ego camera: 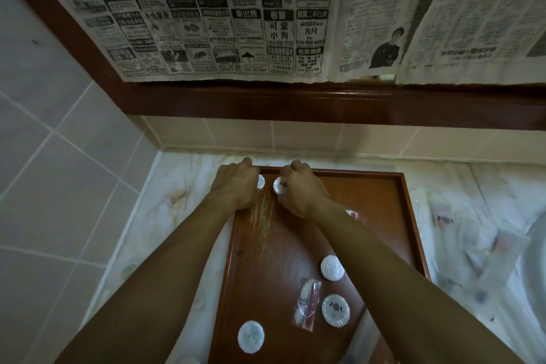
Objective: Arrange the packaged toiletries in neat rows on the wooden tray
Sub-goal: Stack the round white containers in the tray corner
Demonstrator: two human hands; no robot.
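Observation:
A wooden tray (pixel 381 195) lies on a marble counter. My left hand (pixel 236 183) rests at its far left corner, fingers curled over a round white packet (pixel 261 181) that is mostly hidden. My right hand (pixel 301 189) is beside it, fingers bent onto a second round white packet (pixel 279 185). Nearer me on the tray lie three more round white packets (pixel 331 267) (pixel 335 310) (pixel 250 336) and a clear sachet with a red item (pixel 308 306). A small packet (pixel 351 213) peeks out behind my right forearm.
Several clear plastic-wrapped packets (pixel 478 242) lie in a loose heap on the counter right of the tray. A white basin rim (pixel 536 248) shows at the far right. Newspaper sheets (pixel 236 15) cover the mirror in its dark wooden frame (pixel 325 103). Grey wall tiles (pixel 59 156) stand left.

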